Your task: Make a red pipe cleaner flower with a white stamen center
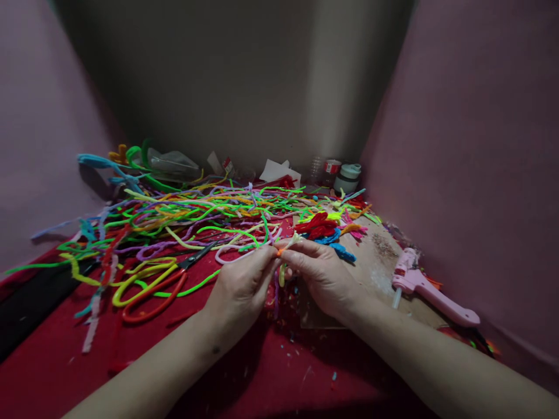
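Observation:
My left hand (241, 286) and my right hand (321, 274) meet at the middle of a red cloth, fingertips pinched together on a small pipe-cleaner piece (286, 249) with an orange bit and a pale tip. A short yellow-green length hangs below the pinch. Both hands are closed on that piece. Scissors with red and yellow handles (157, 288) lie just left of my left hand.
A big tangle of coloured pipe cleaners (183, 218) covers the cloth behind the hands. Red and blue folded shapes (325, 228) lie to the right. A pink glue gun (425, 288) rests on a board at right. Jars (347, 176) stand at the back, pink walls on both sides.

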`<state>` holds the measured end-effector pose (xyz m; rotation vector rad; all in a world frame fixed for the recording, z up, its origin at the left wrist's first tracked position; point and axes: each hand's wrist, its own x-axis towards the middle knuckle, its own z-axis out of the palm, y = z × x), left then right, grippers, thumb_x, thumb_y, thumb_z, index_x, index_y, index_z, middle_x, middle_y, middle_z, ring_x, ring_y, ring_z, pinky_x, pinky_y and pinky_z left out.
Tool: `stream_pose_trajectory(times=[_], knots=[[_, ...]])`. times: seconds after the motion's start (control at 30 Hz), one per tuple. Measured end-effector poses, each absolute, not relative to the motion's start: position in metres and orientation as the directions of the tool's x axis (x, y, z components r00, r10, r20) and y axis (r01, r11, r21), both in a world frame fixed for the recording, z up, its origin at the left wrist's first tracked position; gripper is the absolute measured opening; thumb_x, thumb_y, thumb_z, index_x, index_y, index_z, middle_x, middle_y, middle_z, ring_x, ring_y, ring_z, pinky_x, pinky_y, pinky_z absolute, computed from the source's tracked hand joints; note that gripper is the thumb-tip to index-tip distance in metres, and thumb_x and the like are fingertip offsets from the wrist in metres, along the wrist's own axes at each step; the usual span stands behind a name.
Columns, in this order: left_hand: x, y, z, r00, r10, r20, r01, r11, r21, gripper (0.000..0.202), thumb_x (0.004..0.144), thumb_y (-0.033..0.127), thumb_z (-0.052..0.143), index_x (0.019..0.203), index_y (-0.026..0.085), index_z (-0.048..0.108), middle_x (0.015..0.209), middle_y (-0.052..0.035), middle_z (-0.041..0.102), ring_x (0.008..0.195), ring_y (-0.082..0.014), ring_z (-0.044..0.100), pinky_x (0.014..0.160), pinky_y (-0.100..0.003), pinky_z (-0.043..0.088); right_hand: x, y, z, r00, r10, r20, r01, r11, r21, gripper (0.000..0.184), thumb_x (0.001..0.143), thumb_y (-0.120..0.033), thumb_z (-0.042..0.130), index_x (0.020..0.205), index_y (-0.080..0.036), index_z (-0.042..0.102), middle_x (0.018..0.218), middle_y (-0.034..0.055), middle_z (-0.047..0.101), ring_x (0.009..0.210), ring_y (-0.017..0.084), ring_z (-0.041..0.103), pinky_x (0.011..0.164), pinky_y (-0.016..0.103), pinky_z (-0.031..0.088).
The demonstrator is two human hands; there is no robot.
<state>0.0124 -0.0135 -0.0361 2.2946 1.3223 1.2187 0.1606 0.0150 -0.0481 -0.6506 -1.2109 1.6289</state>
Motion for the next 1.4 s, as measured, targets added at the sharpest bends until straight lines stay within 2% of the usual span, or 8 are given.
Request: stream_pose_trajectory(times=[0.13,0.27,0.77,0.93,1.03,1.13,1.23,1.4], knots=[[0.018,-0.018,-0.029,0.163,0.923,0.35,0.401,-0.386,0.831,0.013,0.084,0.025,0.051,0.084,0.021,0.063,0.058,0.0037,0.058,0.046,-0.0075,0.051,0.044,-0.016,0.038,0.164,0.017,-0.047,-0.467,0.875,0.129,-0.339,-0.042,-0.94,0.014,0.077,-0.03,0.065,0.087,-0.022,0.071,0.081,0.0002,0.062,0.067,0.01,0.049,0.061,0.024,0.039],[0.021,-0.021,-0.023,0.198,0.973,0.119,0.237,-0.165,0.957,0.017,0.084,0.032,0.049,0.078,0.019,0.057,0.049,0.0066,0.049,0.031,-0.0066,0.045,0.031,-0.016,0.034,0.167,0.021,-0.045,-0.51,0.848,0.141,-0.319,-0.034,-0.947,0.013,0.078,-0.028,0.063,0.086,-0.021,0.071,0.077,-0.0003,0.06,0.069,0.01,0.05,0.065,0.024,0.039],[0.012,-0.018,-0.017,0.512,0.856,-0.074,-0.284,0.249,0.926,0.016,0.085,0.023,0.049,0.075,0.014,0.058,0.046,0.0014,0.059,0.024,-0.0046,0.044,0.026,-0.011,0.028,0.17,0.014,-0.038,-0.566,0.81,0.151,-0.453,-0.152,-0.879,0.022,0.07,-0.022,0.071,0.092,-0.025,0.072,0.08,-0.0002,0.066,0.069,0.011,0.054,0.071,0.027,0.041],[0.014,-0.018,-0.015,0.435,0.9,-0.04,-0.154,0.118,0.981,0.022,0.086,0.028,0.048,0.07,0.015,0.056,0.048,0.0026,0.056,0.028,-0.0045,0.044,0.031,-0.014,0.032,0.169,0.014,-0.041,-0.417,0.895,0.16,-0.432,-0.041,-0.901,0.009,0.069,-0.022,0.071,0.077,-0.024,0.073,0.09,0.0021,0.064,0.082,0.016,0.054,0.072,0.03,0.043],[0.016,-0.02,-0.017,0.272,0.951,0.149,0.145,-0.193,0.97,0.018,0.085,0.03,0.05,0.075,0.017,0.058,0.058,0.0019,0.059,0.041,-0.0076,0.052,0.042,-0.018,0.041,0.166,0.013,-0.043,-0.361,0.918,0.164,-0.424,-0.005,-0.905,0.007,0.068,-0.024,0.072,0.075,-0.024,0.073,0.091,0.0013,0.062,0.082,0.015,0.053,0.075,0.03,0.042],[0.015,-0.019,-0.028,0.2,0.855,0.478,0.536,-0.504,0.677,0.016,0.081,0.028,0.056,0.093,0.019,0.062,0.079,-0.0027,0.067,0.063,-0.0129,0.061,0.062,-0.023,0.047,0.163,0.012,-0.046,-0.326,0.933,0.156,-0.426,0.003,-0.905,0.006,0.069,-0.023,0.072,0.075,-0.024,0.073,0.084,0.0007,0.062,0.082,0.014,0.053,0.076,0.029,0.041],[0.009,-0.015,-0.043,0.296,0.734,0.611,0.722,-0.591,0.36,0.02,0.084,0.023,0.051,0.1,0.019,0.062,0.088,-0.0065,0.069,0.075,-0.0162,0.063,0.07,-0.025,0.045,0.161,0.01,-0.048,-0.304,0.943,0.135,-0.408,-0.001,-0.913,0.008,0.07,-0.021,0.071,0.077,-0.023,0.073,0.081,-0.0001,0.061,0.079,0.013,0.053,0.075,0.028,0.041],[0.002,-0.012,-0.049,0.339,0.72,0.606,0.748,-0.597,0.291,0.021,0.084,0.019,0.047,0.095,0.02,0.065,0.084,-0.0069,0.069,0.078,-0.0182,0.063,0.07,-0.026,0.046,0.162,0.006,-0.044,-0.293,0.948,0.127,-0.3,0.035,-0.953,0.005,0.071,-0.024,0.07,0.075,-0.022,0.071,0.081,0.0003,0.061,0.086,0.015,0.052,0.079,0.029,0.04]])
